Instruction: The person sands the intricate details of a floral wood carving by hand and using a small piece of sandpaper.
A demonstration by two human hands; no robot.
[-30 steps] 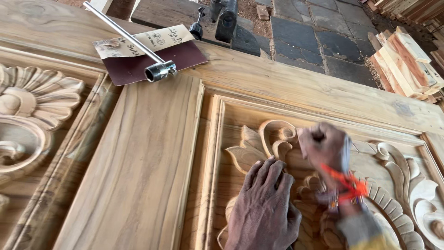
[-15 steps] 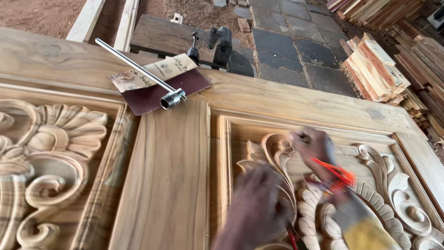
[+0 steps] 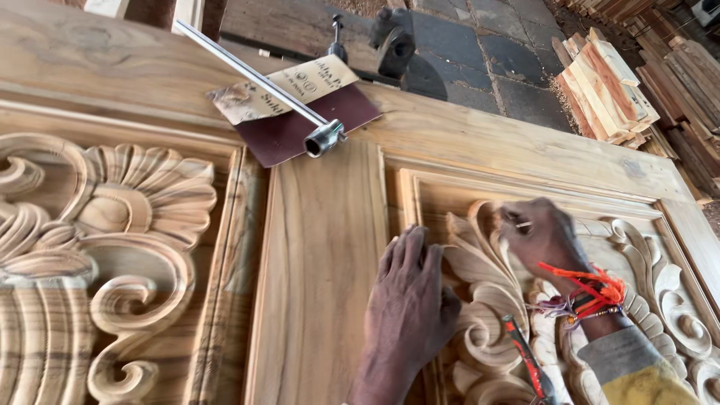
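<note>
A carved wooden door [image 3: 322, 247] lies flat before me, with leaf and scroll reliefs in its panels. My left hand [image 3: 409, 300] rests flat, fingers spread, on the edge of the right carved panel [image 3: 480, 300]. My right hand [image 3: 536, 232], with red thread around the wrist, presses a small item against the leaf carving; the hand is blurred and the item is too small to make out. A red-handled tool [image 3: 525, 364] lies on the carving between my wrists.
A metal rod with a socket end [image 3: 259, 82] lies across sheets of sandpaper [image 3: 300, 112] on the door's top rail. Stacked wood pieces [image 3: 607, 82] sit on the paved floor at upper right. A dark clamp-like tool [image 3: 394, 41] stands beyond the door.
The view has shifted, with more of the left carved panel showing. My left hand moved left onto the panel's edge. My right hand keeps working over the leaf carving.
</note>
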